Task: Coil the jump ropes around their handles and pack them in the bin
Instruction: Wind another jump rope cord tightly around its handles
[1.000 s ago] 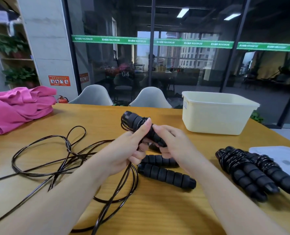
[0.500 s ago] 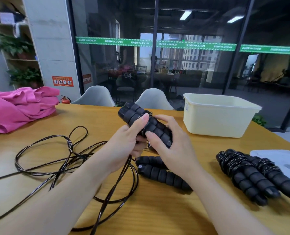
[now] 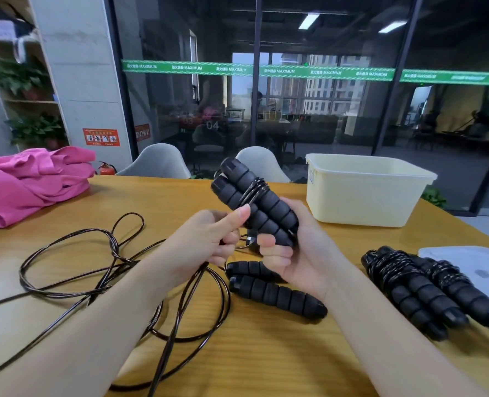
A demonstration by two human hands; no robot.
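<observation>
My right hand grips a pair of black foam handles held side by side, tilted up and to the left above the table. A few turns of thin black rope cross them near the top. My left hand is closed on that rope, thumb pressed against the handles. The loose rope trails in tangled loops over the table to the left. Another pair of handles lies on the table under my hands. Two coiled ropes lie at the right. The cream bin stands behind them.
A pink cloth is heaped at the table's far left. A white lid lies at the right edge beside the coiled ropes. Two grey chairs stand behind the wooden table, in front of a glass wall.
Both hands have lifted the pair of handles higher and tilted them more upright. More of the handles now sticks out above my hands.
</observation>
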